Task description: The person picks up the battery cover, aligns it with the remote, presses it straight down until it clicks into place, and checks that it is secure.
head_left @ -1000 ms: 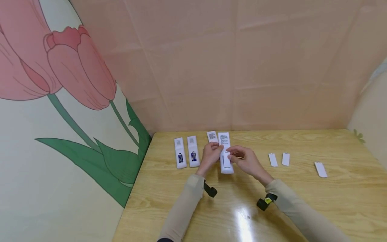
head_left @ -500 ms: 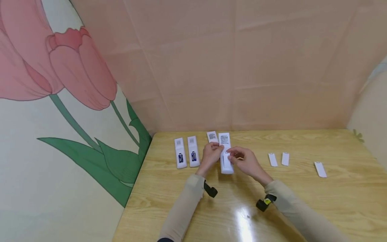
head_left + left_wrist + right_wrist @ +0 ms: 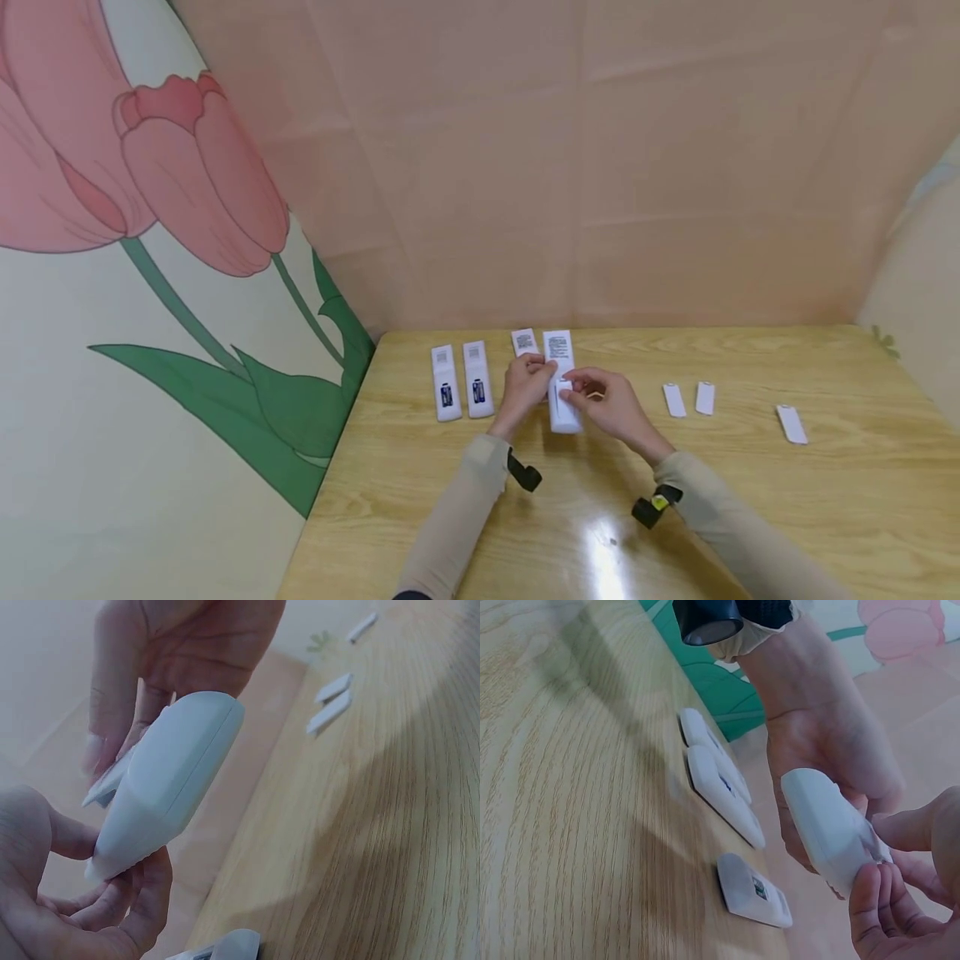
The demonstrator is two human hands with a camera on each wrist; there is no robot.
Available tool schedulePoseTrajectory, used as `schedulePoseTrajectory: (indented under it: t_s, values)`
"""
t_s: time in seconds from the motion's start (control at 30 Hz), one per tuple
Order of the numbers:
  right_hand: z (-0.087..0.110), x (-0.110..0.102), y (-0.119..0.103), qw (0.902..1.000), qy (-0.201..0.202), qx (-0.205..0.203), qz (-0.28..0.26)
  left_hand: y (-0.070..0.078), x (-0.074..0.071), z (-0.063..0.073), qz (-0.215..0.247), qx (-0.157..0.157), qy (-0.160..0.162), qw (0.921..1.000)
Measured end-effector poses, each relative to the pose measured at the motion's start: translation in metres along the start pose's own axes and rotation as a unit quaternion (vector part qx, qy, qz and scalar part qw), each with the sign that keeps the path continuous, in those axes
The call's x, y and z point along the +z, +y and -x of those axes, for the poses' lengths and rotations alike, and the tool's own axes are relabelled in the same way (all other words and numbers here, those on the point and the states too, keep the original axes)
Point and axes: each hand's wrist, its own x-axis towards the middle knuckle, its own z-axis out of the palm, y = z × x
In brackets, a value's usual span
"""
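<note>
Evidently, the left hand (image 3: 525,383) is gripping a remote control (image 3: 169,761), the right hand (image 3: 613,406) pinching its battery cover (image 3: 112,780), likely light, stiff, best held edgewise.

Head view looks down from above; wrist views face inward, sharing the remote (image 3: 176,761) close up.

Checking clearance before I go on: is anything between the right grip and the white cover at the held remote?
Nothing visible: the right grip pinches the white cover directly. The cover stands tilted against the remote, which the left grip holds.
</note>
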Motion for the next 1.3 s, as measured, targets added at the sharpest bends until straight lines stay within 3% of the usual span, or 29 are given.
schedulePoseTrajectory:
  t_s: [0.63, 1.3]
  values:
    - [0.003, 0.008, 0.005, 0.9992, 0.038, -0.012, -0.009, -0.001, -0.001, 0.000, 0.019, 0.000, -0.006, 0.9998]
    - [0.004, 0.019, -0.005, 0.9929, 0.085, 0.059, -0.058, 0.004, -0.007, -0.004, 0.028, 0.013, 0.003, 0.9995]
